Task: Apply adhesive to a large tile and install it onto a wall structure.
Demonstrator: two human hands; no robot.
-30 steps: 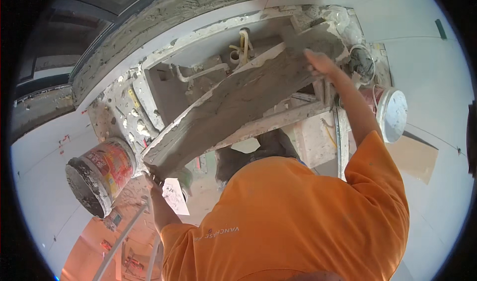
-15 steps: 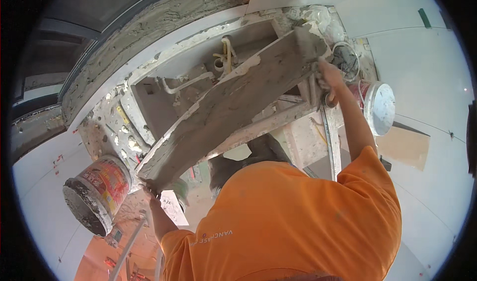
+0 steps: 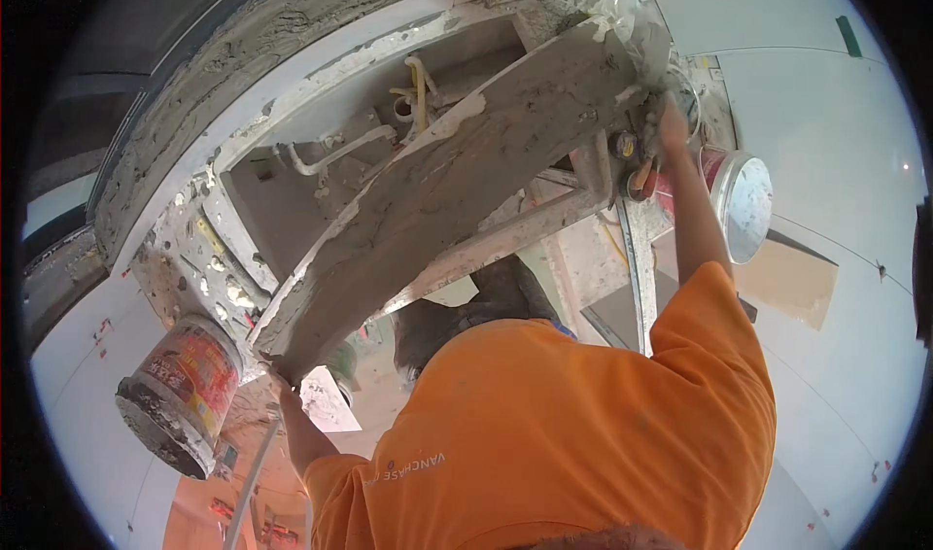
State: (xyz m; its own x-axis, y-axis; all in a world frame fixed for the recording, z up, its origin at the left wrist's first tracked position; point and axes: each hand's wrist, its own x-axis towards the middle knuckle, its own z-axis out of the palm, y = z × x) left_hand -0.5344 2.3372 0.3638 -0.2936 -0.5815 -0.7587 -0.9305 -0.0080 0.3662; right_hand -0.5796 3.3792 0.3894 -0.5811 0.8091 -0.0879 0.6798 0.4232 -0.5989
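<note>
a long mortar-coated slab (image 3: 437, 181) (grey, pale-edged) slants across the stained frame (image 3: 505, 245).

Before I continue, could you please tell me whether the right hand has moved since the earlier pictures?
Yes, the right hand has moved rightward, closer to the red-and-white bucket.

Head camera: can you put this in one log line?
slab: grey-coated | left hand: at its left end | right hand: near its right end, grip unclear | left bucket: beside slab
</note>
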